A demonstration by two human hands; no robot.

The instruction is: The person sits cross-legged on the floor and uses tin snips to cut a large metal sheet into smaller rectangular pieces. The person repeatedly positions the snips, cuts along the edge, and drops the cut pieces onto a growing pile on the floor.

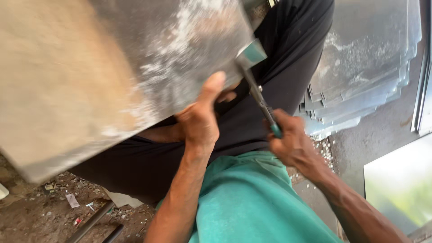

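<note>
Left hand point(200, 119): one, closed on the lower edge of the big metal sheet point(112, 67), thumb pressed up flat on its face, fingers hidden behind it.
Right hand point(290, 141): one, fist closed round the teal handles of the snips point(258, 96).
Snips: one pair, slanting up and left from the right hand; the blades meet the sheet's lower right corner.
Metal sheet: one, grey and scuffed with white streaks, held tilted over the lap; it fills the upper left of the view.
Cut corner point(252, 53): one small bluish flap of metal, bent away from the sheet right at the blade tips.
Sheet stack point(360, 76): one fanned pile on the floor point(373, 139) at the right; many sheets, the count cannot be told.
Metal chips point(321, 150): a scatter of small bright offcuts on the floor below the stack, too many and too small to count.
Litter point(72, 200): a few paper scraps on the dirt at lower left.
Rods point(92, 222): two dark bars lying near the bottom edge.
Packages, labels, signs: cannot make out any.
</note>
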